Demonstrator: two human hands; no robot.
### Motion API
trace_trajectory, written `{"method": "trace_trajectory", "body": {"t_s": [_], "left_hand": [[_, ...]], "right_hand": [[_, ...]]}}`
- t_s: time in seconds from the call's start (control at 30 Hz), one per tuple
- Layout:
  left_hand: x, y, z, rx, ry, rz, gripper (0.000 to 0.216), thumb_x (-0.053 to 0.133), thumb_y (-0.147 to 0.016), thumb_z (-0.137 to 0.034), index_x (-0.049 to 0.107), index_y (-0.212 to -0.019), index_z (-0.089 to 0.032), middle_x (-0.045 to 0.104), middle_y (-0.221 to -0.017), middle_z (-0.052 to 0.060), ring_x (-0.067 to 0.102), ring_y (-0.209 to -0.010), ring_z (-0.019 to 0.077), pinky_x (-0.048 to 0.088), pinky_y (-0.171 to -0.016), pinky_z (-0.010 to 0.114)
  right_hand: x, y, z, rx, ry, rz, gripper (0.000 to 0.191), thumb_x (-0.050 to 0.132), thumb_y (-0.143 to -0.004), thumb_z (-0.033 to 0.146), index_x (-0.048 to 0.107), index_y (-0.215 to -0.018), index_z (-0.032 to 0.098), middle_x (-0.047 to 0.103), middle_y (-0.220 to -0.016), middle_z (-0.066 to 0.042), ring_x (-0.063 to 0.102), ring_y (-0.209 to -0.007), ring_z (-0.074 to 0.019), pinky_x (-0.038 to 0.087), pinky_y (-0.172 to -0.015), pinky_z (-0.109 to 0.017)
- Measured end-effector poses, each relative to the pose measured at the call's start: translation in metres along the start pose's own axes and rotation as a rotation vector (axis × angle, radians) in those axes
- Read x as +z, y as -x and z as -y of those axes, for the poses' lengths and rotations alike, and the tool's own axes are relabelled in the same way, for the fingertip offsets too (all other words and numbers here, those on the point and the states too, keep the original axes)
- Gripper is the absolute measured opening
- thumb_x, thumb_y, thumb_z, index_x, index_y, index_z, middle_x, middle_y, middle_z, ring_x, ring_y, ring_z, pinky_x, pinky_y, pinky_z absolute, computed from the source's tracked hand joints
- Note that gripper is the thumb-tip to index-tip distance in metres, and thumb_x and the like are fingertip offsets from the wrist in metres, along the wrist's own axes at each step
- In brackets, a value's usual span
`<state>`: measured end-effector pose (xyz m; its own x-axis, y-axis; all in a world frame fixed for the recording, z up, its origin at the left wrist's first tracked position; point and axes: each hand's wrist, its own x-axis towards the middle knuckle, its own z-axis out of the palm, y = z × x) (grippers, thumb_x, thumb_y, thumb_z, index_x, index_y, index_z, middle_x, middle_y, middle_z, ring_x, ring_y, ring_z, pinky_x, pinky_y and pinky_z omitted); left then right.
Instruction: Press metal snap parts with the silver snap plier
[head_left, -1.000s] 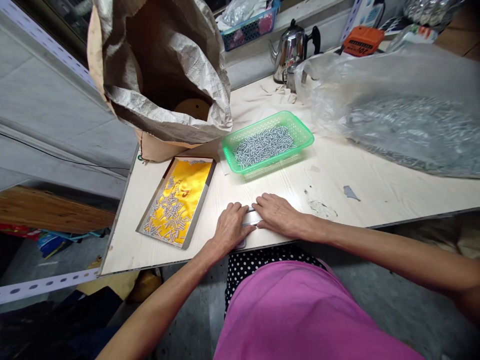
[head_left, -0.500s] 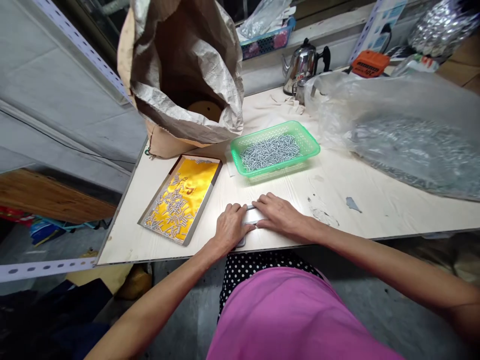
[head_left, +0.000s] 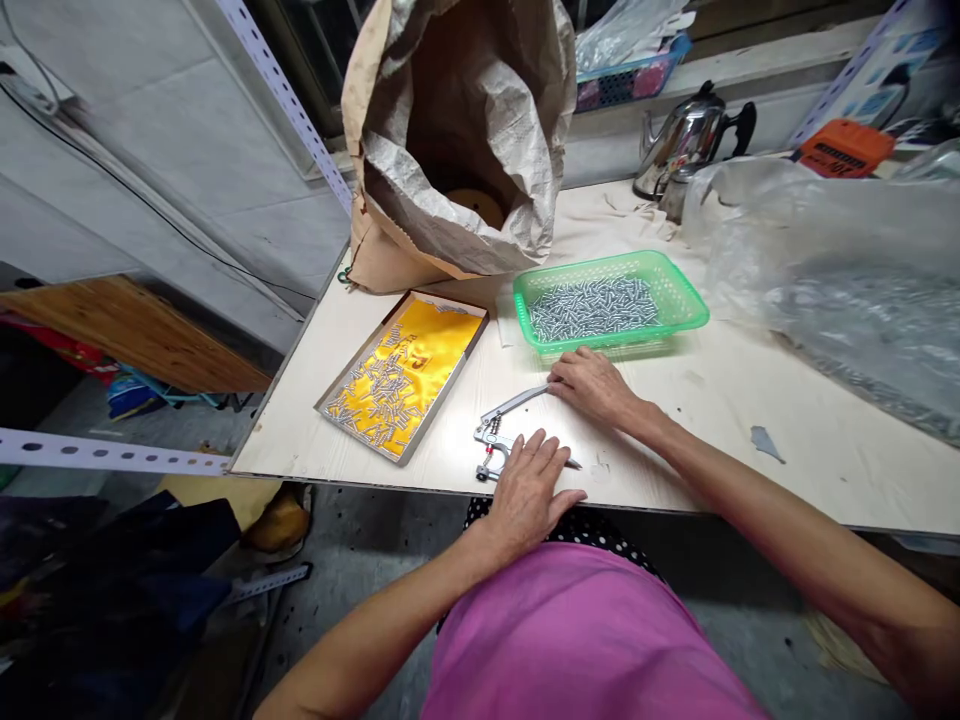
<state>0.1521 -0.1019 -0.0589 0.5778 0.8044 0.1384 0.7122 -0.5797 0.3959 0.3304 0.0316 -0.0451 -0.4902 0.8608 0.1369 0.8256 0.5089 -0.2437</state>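
A pair of grey metal pliers (head_left: 491,440), with a spring and a small red part at its jaw end, lies on the table with its two handles spread. My right hand (head_left: 592,385) pinches the tip of the far handle (head_left: 517,402). Over the near handle rests my left hand (head_left: 529,490), laid flat with fingers stretched and thumb apart; the handle's pointed end shows beyond the fingers. Left of the pliers is a shallow box (head_left: 405,375) lined with yellow cloth, with small metal pins scattered on it. Behind my right hand stands a green basket (head_left: 694,300) of similar pins (head_left: 592,308).
A large paper sack (head_left: 382,240) stands open at the back left. A clear plastic bag (head_left: 862,290) of metal parts covers the right side. A steel kettle (head_left: 686,140) and an orange box (head_left: 844,148) are behind. The table's near edge (head_left: 337,483) runs before my body.
My hands have drawn apart, and the pliers, mostly covered before, now show with handles spread. My left hand has flattened out. The view has swung left.
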Motion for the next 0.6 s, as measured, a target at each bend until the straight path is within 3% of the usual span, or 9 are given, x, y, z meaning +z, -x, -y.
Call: {"method": "trace_trajectory", "body": {"t_s": [0.07, 0.13, 0.27, 0.43, 0.6], "left_hand": [[0.000, -0.001, 0.001, 0.004, 0.015, -0.010, 0.056, 0.053, -0.092, -0.049, 0.047, -0.135, -0.014, 0.052, -0.141, 0.015, 0.035, -0.141, 0.0312, 0.028, -0.116, 0.055], [0.002, -0.001, 0.001, 0.011, 0.027, -0.008, 0.058, 0.056, -0.090, -0.049, 0.047, -0.136, -0.014, 0.053, -0.140, 0.016, 0.038, -0.139, 0.0317, 0.030, -0.114, 0.054], [0.010, 0.002, 0.002, -0.041, 0.042, 0.036, 0.055, 0.058, -0.088, -0.052, 0.058, -0.125, -0.011, 0.065, -0.122, 0.018, 0.057, -0.118, 0.0337, 0.044, -0.103, 0.051], [0.016, 0.005, 0.003, -0.043, 0.086, 0.052, 0.058, 0.051, -0.091, -0.053, 0.054, -0.132, -0.011, 0.062, -0.128, 0.017, 0.054, -0.123, 0.0329, 0.041, -0.106, 0.047], [0.013, 0.003, 0.002, -0.044, 0.091, 0.022, 0.075, 0.043, -0.093, -0.057, 0.029, -0.150, -0.010, 0.042, -0.149, 0.017, 0.036, -0.139, 0.0330, 0.028, -0.116, 0.047]], "right_hand": [[-0.006, -0.004, 0.017, -0.073, 0.003, 0.011, 0.018, 0.055, -0.092, 0.025, 0.070, -0.097, 0.017, 0.063, -0.096, -0.010, 0.046, -0.092, -0.0235, 0.033, -0.077, -0.034], [-0.009, -0.005, 0.042, -0.249, -0.045, 0.068, 0.019, 0.056, -0.092, 0.026, 0.070, -0.103, 0.019, 0.062, -0.100, -0.009, 0.046, -0.093, -0.0224, 0.032, -0.077, -0.033], [-0.001, -0.011, 0.091, -0.523, -0.074, 0.268, 0.014, 0.058, -0.092, 0.027, 0.072, -0.093, 0.022, 0.061, -0.096, -0.007, 0.044, -0.094, -0.0214, 0.031, -0.074, -0.032], [0.013, -0.023, 0.117, -0.630, 0.060, 0.294, 0.016, 0.057, -0.090, 0.021, 0.069, -0.079, 0.017, 0.059, -0.092, -0.010, 0.042, -0.094, -0.0232, 0.031, -0.074, -0.035], [0.019, -0.019, 0.129, -0.544, -0.029, 0.204, 0.012, 0.058, -0.084, 0.014, 0.067, -0.080, 0.020, 0.061, -0.086, -0.008, 0.046, -0.089, -0.0232, 0.036, -0.075, -0.035]]}}
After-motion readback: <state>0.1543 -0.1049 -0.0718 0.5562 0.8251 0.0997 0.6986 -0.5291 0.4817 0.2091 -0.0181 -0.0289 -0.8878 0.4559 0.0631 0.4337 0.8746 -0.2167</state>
